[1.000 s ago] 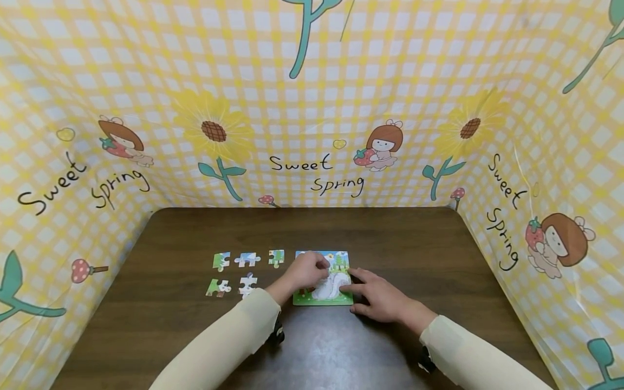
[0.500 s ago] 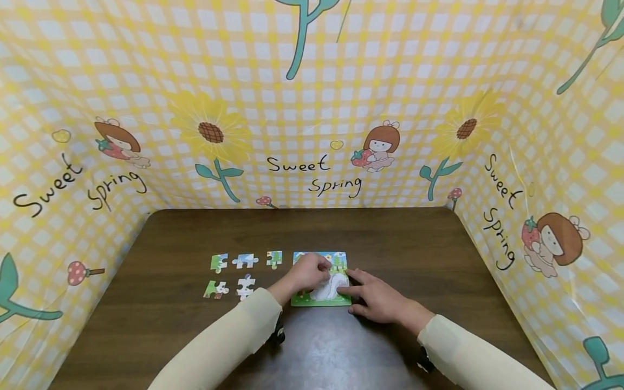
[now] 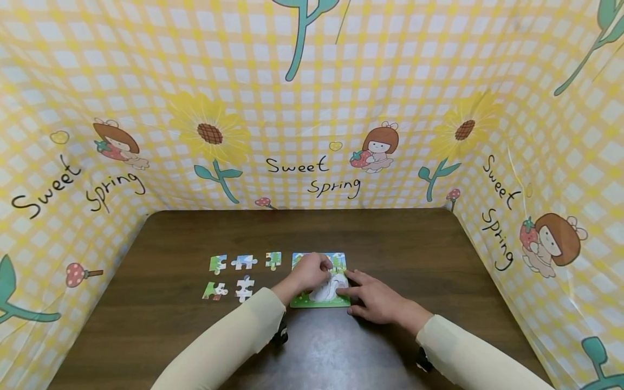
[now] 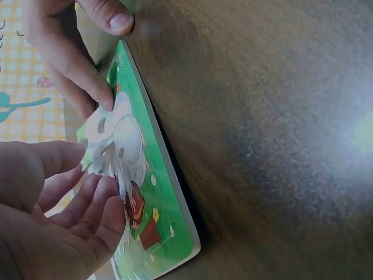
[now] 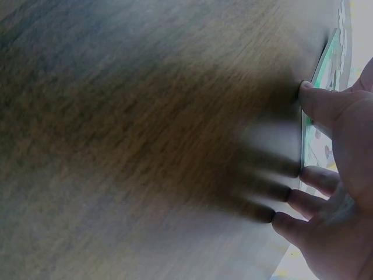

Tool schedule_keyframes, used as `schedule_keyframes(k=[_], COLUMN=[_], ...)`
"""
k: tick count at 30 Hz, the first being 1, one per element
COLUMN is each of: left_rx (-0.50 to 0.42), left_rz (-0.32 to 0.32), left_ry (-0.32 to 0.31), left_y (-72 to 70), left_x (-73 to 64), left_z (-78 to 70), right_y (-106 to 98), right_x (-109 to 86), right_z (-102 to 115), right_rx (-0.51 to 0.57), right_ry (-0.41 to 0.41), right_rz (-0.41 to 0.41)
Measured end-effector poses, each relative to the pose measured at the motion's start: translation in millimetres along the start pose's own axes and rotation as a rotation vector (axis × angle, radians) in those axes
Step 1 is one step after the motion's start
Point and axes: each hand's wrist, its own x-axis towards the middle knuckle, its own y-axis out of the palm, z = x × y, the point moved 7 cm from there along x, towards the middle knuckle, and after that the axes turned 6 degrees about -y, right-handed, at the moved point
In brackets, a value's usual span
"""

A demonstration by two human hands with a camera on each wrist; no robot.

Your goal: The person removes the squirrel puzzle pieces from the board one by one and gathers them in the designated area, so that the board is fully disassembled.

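Note:
A square picture board [image 3: 319,304] with a green border and a white squirrel-like animal lies on the table. My left hand [image 3: 312,272] is over its middle, and the left wrist view shows thumb and fingertips pinching a puzzle piece [image 4: 103,158] close above the board, partly hidden by the fingers. My right hand [image 3: 379,299] is spread at the board's right side. Its index finger [image 4: 100,93] rests on the picture, while the thumb [image 4: 119,22] touches the table beside the near corner. In the right wrist view the other fingertips [image 5: 298,203] stand along the edge.
Left of the board lie several loose puzzle pieces in two rows: a green one [image 3: 218,264], a blue one [image 3: 245,262] and a tree one [image 3: 273,259] behind, two white-patterned pieces [image 3: 245,288] in front. A checked cloth [image 3: 312,108] walls the brown table [image 3: 390,233].
The left hand shifts very slightly over the board, still pinching the piece. The right hand keeps its place, and the head view has drifted a little.

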Motion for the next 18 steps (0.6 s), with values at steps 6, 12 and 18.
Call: schedule_keyframes(k=[6, 12, 18], left_rx=[-0.048, -0.119, -0.173], left_rz=[-0.015, -0.023, -0.011], left_ry=[-0.011, 0.026, 0.060], left_y=[1.0, -2.5, -19.0], left_x=[0.8, 0.0, -7.5], left_z=[3.4, 0.5, -4.5], right_y=[1, 1, -1], right_x=[0.4, 1.8, 1.7], right_z=[0, 0, 3], right_rx=[-0.007, -0.010, -0.012], right_ry=[-0.003, 0.002, -0.004], right_rz=[0.008, 0.012, 0.015])
